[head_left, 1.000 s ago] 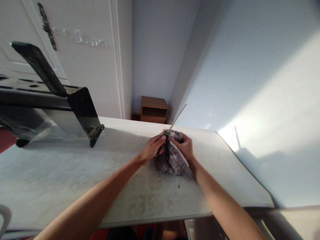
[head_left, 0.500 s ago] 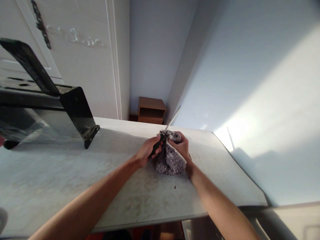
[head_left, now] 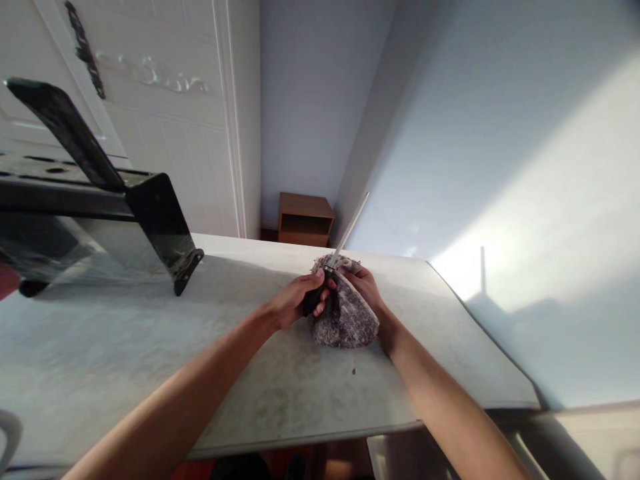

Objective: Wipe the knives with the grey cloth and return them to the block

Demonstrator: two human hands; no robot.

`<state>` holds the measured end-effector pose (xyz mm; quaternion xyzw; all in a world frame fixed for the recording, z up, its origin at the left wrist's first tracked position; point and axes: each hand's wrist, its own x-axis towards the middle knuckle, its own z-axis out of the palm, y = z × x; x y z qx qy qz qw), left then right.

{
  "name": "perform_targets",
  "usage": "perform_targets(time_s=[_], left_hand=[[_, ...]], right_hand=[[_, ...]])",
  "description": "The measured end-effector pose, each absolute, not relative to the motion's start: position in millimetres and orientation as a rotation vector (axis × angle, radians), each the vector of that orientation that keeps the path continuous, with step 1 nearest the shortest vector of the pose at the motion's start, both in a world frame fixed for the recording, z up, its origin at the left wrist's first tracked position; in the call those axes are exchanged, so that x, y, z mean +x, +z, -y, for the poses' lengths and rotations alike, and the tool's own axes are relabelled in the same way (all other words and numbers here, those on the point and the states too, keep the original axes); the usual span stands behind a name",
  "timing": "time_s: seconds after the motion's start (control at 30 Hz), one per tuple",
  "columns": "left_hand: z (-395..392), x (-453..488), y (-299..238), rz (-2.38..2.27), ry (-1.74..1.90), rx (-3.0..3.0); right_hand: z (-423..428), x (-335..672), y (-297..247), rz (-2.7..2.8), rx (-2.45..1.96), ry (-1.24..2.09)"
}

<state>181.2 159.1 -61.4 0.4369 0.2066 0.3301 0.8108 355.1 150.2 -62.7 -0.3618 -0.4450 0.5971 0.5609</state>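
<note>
My left hand is closed round the black handle of a sharpening steel. Its long, thin, pale rod slants up and to the right, away from me. A grey, fuzzy cloth is bunched behind the handle and drapes down towards the table. My right hand grips this cloth close to the base of the rod, its fingers partly hidden by the folds. Cloth and handle touch where the two hands meet.
A black rack with slots, round holes and clear sides stands on the pale table at left. A small dark speck lies near the cloth. Beyond the table are a brown wooden cabinet and a wall at right.
The rod now points higher and shows more of its length. My right hand has shifted its hold, and the cloth's upper part lies more spread round the rod's base.
</note>
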Motion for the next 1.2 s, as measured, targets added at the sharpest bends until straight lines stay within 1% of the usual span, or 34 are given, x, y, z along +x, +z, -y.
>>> perform_targets(time_s=[0.1, 0.27, 0.43, 0.53, 0.7, 0.9, 1.03, 1.2], left_hand=[[-162, 179, -62, -0.393, 0.663, 0.786], [-164, 173, -58, -0.247, 0.554, 0.535], [-162, 171, -58, -0.171, 0.524, 0.433], [-161, 172, -58, -0.146, 0.516, 0.430], [-161, 171, -60, -0.147, 0.440, 0.478], [-166, 169, -63, -0.216, 0.295, 0.583], [-166, 172, -63, -0.252, 0.293, 0.631], [-164, 179, -63, -0.319, 0.335, 0.643]], right_hand=[[-149, 355, -63, 1.053, -0.831, 1.388], [-152, 354, -67, 1.031, -0.952, 1.201], [-153, 350, -66, 1.154, -1.077, 0.935], [-152, 349, -65, 1.256, -1.112, 0.848], [-149, 348, -67, 1.366, -1.101, 0.838], [-146, 353, -76, 1.495, -1.128, 0.621], [-146, 353, -77, 1.501, -1.193, 0.533], [-145, 346, -74, 1.424, -1.227, 0.517]])
